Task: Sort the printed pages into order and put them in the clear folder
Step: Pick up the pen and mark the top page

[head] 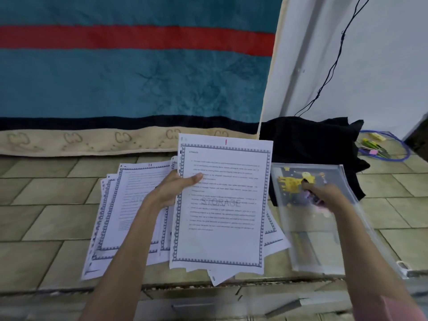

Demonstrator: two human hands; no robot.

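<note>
The left hand (176, 188) pinches the numbered page (222, 205) at its left edge above the loose pages (129, 205) fanned on the tiled surface (46, 205), thin, floppy sheets best taken by an edge, while the right hand (324, 195), blurred, grips a small pink-and-dark object (312, 196) over the slippery-looking clear folder (312, 239) beside them.

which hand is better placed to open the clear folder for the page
Probably the right hand: it is already at the clear folder, though it holds a small pink object. The left hand is busy gripping the page marked 1.
</note>
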